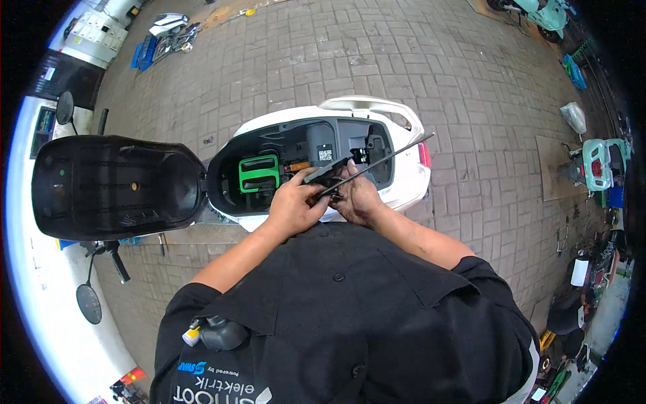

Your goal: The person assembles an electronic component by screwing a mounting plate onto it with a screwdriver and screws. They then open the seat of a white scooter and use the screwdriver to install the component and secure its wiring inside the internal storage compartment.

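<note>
Centrally: one flat dark part [328, 170], held at a slant over the near side of the open storage compartment [225, 190] of a white scooter [414, 185]. Left hand [294, 207]: fingers bent round the part's left end. Right hand [359, 200]: fingertips at its right end; how firmly it grips, cannot tell. One long thin dark rod [397, 153]: rises rightward from between the hands. One green-framed block [259, 174]: sits inside the compartment, left of the hands. One black seat [114, 185]: tipped open, far left.

A thin dark rod [387, 160] slants beside a flat dark part [328, 169].
</note>
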`<state>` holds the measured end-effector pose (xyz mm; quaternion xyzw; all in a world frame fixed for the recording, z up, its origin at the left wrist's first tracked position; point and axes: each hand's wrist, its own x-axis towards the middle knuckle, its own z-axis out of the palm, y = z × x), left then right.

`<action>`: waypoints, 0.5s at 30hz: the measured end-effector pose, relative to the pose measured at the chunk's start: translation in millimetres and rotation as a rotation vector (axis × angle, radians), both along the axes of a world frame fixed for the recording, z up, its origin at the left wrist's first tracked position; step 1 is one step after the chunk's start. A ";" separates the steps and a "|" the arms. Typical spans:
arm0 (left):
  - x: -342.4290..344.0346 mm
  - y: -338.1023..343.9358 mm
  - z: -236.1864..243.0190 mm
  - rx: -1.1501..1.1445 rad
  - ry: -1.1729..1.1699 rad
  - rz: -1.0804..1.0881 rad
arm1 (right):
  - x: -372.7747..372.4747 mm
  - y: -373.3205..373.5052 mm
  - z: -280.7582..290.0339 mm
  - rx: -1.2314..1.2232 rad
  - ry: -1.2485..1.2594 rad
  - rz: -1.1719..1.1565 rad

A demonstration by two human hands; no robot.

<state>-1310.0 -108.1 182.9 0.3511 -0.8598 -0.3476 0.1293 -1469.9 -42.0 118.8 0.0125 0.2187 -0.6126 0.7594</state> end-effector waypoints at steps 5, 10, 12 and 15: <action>-2.5 -1.0 -2.2 -0.146 0.006 -0.026 | -3.7 -2.8 -1.0 -0.046 0.023 0.052; -2.4 -7.6 2.5 -0.103 -0.058 -0.050 | -3.5 -5.2 6.7 -0.002 -0.001 0.079; -3.0 -9.1 4.0 -0.072 -0.116 -0.052 | -4.3 -6.6 11.4 0.017 0.006 0.091; -1.2 -9.1 3.2 -0.104 -0.156 -0.046 | -3.4 -8.3 17.1 -0.025 0.029 0.122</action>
